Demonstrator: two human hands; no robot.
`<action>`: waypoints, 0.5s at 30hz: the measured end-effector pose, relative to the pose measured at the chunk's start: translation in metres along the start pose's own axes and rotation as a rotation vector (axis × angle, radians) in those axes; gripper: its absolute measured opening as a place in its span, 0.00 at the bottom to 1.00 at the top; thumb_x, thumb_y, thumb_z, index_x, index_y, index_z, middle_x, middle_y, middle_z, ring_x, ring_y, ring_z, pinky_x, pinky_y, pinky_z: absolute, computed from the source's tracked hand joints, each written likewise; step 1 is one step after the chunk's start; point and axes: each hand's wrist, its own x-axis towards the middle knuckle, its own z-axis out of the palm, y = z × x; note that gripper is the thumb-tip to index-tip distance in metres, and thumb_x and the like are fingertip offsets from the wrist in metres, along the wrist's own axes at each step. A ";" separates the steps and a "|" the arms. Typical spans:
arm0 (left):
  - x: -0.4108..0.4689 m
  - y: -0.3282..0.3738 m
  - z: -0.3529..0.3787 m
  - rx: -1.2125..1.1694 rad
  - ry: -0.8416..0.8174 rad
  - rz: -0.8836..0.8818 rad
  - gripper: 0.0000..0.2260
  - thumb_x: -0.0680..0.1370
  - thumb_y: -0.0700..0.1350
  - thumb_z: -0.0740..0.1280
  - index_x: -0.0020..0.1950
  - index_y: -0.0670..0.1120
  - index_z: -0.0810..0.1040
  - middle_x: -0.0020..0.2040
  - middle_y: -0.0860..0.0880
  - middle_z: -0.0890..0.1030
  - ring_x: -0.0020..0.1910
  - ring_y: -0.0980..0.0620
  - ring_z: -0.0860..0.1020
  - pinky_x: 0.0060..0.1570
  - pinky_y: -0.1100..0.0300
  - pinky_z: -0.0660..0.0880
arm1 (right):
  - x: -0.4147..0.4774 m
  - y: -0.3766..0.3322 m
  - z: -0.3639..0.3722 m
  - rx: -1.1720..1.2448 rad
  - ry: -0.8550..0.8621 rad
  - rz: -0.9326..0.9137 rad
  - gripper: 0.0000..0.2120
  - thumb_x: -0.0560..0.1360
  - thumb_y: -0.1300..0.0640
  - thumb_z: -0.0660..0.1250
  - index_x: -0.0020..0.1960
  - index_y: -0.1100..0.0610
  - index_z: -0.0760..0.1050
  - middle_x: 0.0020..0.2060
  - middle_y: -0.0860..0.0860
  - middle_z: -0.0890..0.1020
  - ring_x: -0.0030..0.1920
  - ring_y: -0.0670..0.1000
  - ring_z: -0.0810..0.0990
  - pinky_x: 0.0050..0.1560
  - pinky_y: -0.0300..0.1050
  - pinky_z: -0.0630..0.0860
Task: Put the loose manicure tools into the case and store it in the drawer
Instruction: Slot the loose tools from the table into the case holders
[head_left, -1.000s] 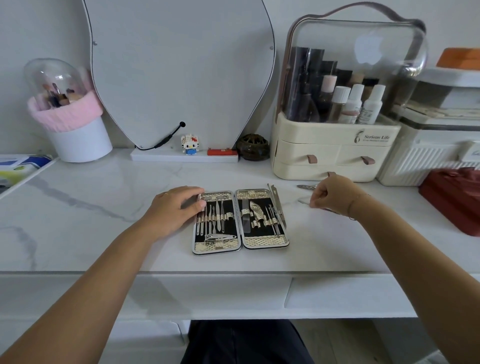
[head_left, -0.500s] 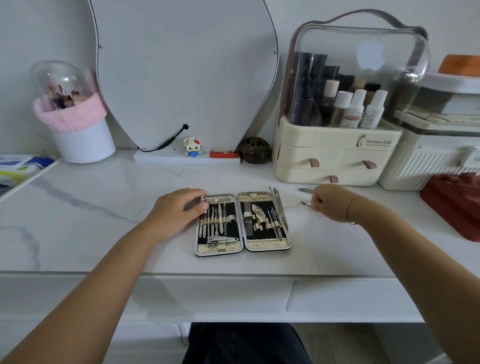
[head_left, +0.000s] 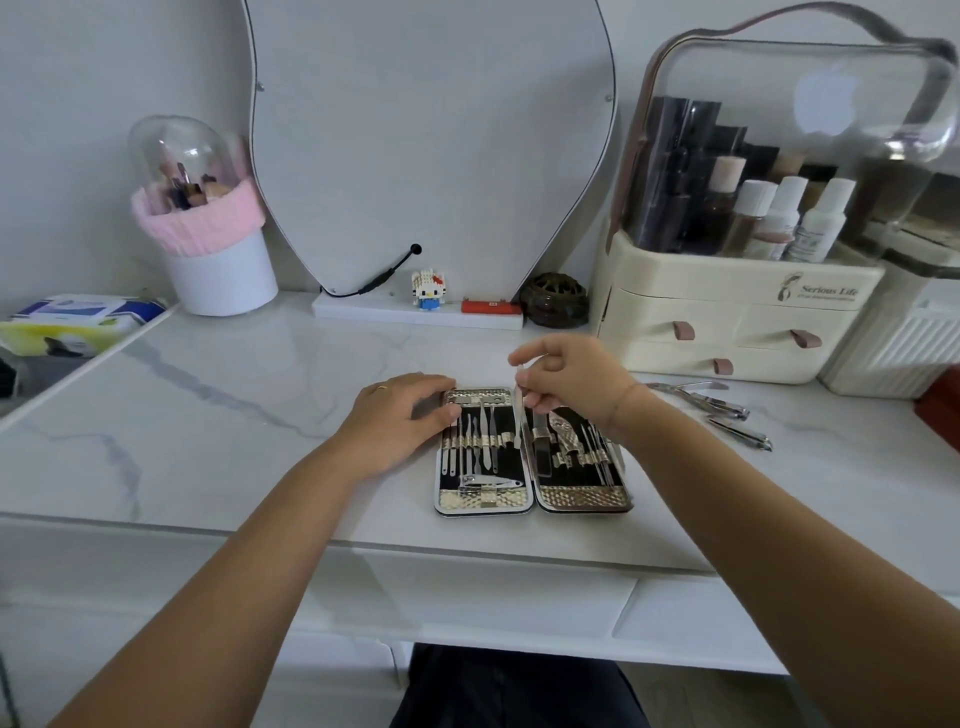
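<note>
An open manicure case lies flat on the white marble table, both halves lined with metal tools in elastic loops. My left hand rests on the case's upper left corner, fingers spread on it. My right hand hovers over the case's middle and pinches a thin metal tool, held upright with its tip near the hinge. Loose tools, among them nail clippers and nippers, lie on the table to the right of the case.
A cream cosmetics organiser with small drawers stands at the back right. A mirror, a pink-rimmed brush holder, a small toy figure and a dark round jar line the back. A white drawer front sits under the table edge.
My right hand has come from the loose tools on the right to above the case, now pinching a thin tool. My left hand stays on the case.
</note>
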 end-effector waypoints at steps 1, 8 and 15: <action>0.000 0.000 0.000 0.001 -0.001 -0.002 0.19 0.77 0.59 0.61 0.66 0.54 0.73 0.63 0.56 0.76 0.64 0.53 0.71 0.67 0.46 0.63 | 0.005 0.001 0.004 -0.015 0.029 0.012 0.07 0.74 0.65 0.66 0.52 0.60 0.77 0.32 0.55 0.81 0.31 0.47 0.79 0.33 0.37 0.78; 0.001 0.001 0.000 0.030 0.001 0.002 0.19 0.78 0.58 0.60 0.67 0.53 0.72 0.64 0.56 0.75 0.66 0.53 0.69 0.68 0.47 0.61 | 0.022 0.007 0.015 -0.017 0.058 0.065 0.05 0.74 0.64 0.68 0.49 0.57 0.78 0.29 0.51 0.80 0.26 0.43 0.75 0.28 0.34 0.72; 0.001 0.001 -0.001 0.048 0.003 0.011 0.18 0.79 0.55 0.60 0.67 0.53 0.72 0.65 0.55 0.75 0.66 0.52 0.69 0.68 0.47 0.60 | 0.030 0.003 0.015 -0.045 0.095 0.035 0.05 0.74 0.64 0.67 0.49 0.57 0.78 0.34 0.56 0.82 0.30 0.48 0.76 0.28 0.36 0.72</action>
